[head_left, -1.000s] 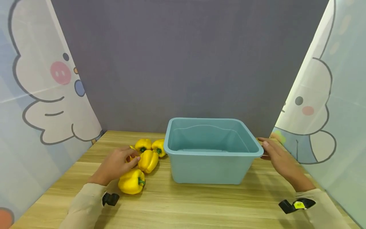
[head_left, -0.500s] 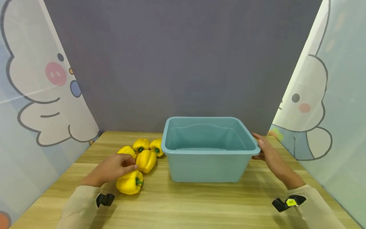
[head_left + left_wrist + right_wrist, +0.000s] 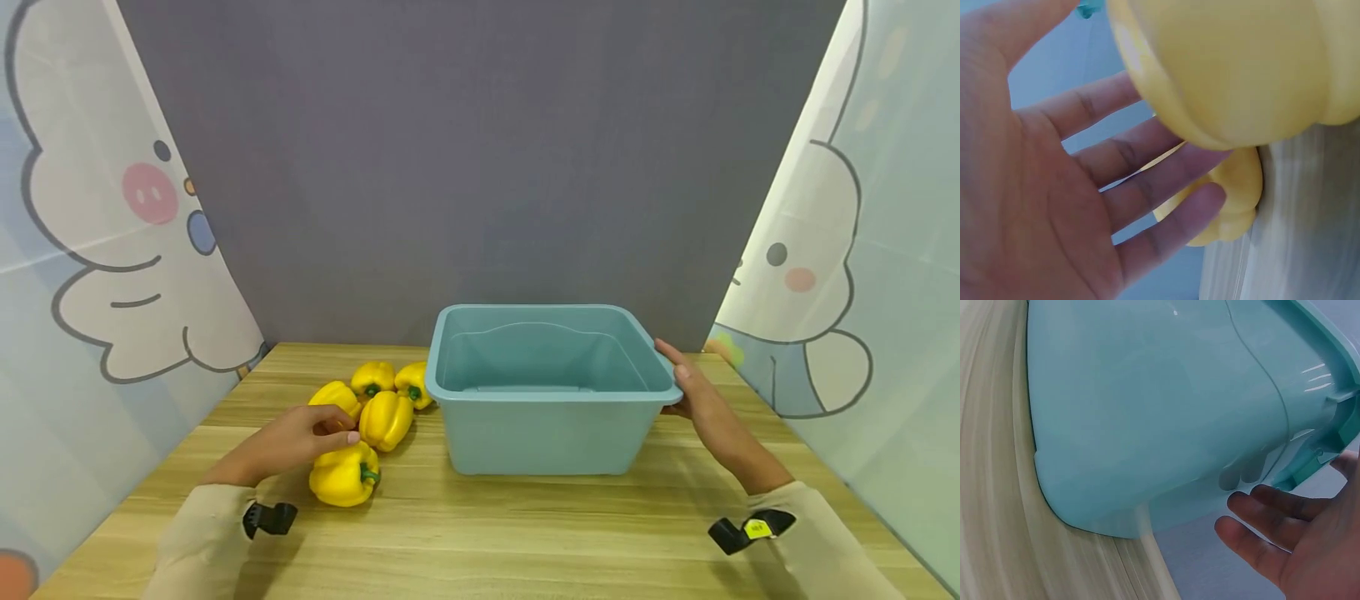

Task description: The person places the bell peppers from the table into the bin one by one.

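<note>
My left hand (image 3: 281,446) hovers among several yellow bell peppers, between a front pepper (image 3: 345,477) and a left rear pepper (image 3: 335,400). In the left wrist view, its loosely spread fingers (image 3: 1147,194) reach past a large pepper (image 3: 1229,69); whether they touch it I cannot tell. A middle pepper (image 3: 387,421) lies just beyond the fingertips. At the right end of an upright light-blue plastic bin (image 3: 540,437), my right hand (image 3: 708,417) is at the rim corner. Its relaxed fingers (image 3: 1260,544) lie below the rim, close to the outer wall.
Two more peppers lie at the back, one (image 3: 372,379) beside another (image 3: 415,384) next to the bin's left side. The wooden table (image 3: 480,533) runs back to a grey panel (image 3: 487,167). Cartoon-printed curtains (image 3: 862,250) stand on both sides.
My left hand has drawn back toward me, uncovering the left rear pepper. My right hand has shifted slightly up and in along the bin's corner. The view has shifted a little.
</note>
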Available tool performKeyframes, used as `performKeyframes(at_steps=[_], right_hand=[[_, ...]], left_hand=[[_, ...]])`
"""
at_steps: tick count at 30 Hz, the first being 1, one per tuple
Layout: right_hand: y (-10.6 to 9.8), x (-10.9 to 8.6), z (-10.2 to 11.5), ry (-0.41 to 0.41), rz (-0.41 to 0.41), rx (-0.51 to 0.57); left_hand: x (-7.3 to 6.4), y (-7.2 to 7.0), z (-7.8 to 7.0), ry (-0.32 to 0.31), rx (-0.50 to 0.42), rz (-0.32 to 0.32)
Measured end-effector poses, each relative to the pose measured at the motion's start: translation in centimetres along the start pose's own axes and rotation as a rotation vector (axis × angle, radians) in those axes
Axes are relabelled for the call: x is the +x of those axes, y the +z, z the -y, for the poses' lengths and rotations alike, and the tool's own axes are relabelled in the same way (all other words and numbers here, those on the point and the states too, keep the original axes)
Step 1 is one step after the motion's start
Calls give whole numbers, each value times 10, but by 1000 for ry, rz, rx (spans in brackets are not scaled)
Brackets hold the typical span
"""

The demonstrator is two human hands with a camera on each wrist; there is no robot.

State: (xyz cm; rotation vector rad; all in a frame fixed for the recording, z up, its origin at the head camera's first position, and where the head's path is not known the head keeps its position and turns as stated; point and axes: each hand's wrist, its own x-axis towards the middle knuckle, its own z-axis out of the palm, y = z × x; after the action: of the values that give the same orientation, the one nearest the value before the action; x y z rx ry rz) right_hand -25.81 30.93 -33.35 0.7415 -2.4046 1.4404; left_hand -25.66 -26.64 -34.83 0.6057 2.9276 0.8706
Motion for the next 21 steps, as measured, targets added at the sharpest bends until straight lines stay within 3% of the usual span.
performKeyframes(at_steps=[11, 21], right_hand=[[-2, 0, 1, -12, 19, 4], [0, -2, 1, -15, 10, 0]], left_hand=[[-6, -6, 3, 9, -162, 147], [-8, -8, 8, -12, -195, 253]])
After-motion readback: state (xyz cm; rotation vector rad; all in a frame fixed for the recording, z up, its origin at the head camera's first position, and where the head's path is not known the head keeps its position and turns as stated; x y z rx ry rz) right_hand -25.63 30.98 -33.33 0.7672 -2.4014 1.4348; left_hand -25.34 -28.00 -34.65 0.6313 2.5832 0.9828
